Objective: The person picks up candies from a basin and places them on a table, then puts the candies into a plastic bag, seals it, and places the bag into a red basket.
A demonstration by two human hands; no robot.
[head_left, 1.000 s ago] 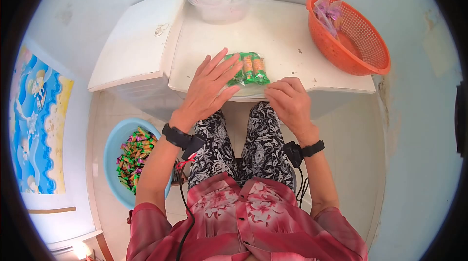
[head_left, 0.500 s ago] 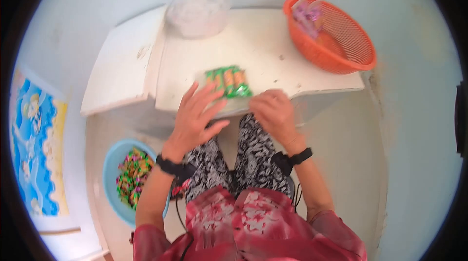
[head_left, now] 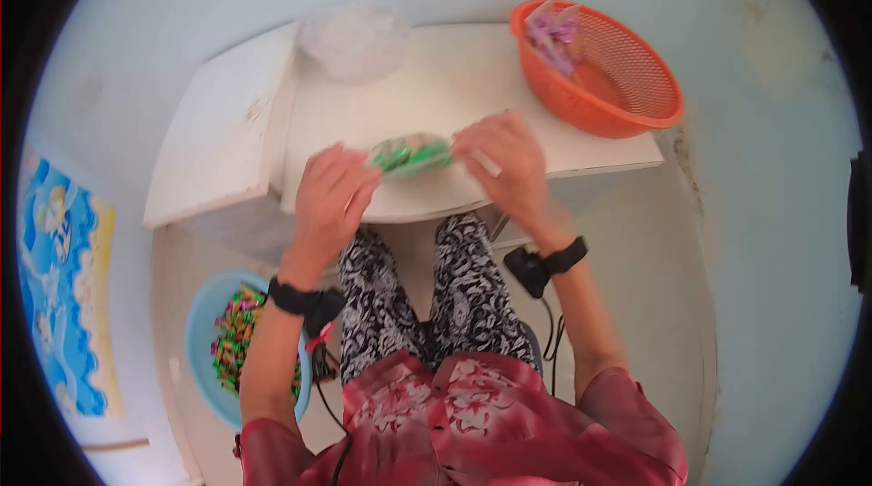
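Note:
A clear plastic bag of green and orange wrapped candies (head_left: 411, 155) is stretched between my two hands, just over the front part of the white table. My left hand (head_left: 329, 200) is closed on its left end, with the fingers bent and pressed together. At the opposite end, my right hand (head_left: 510, 163) pinches the bag's corner; motion blurs these fingers a little. The candies inside look bunched together, and their wrappers are smeared by movement.
On the white table (head_left: 445, 77) stand a cloudy plastic bag (head_left: 354, 41) at the back left and an orange mesh basket (head_left: 595, 109) with purple packets (head_left: 552, 36) at the right. A blue basin (head_left: 202, 304) of wrapped candies (head_left: 238, 341) sits on the floor at my left.
Both hands, which were apart from the bag with the left fingers spread, have closed on its two ends. The bag has turned from lying flat to being held stretched and slightly left.

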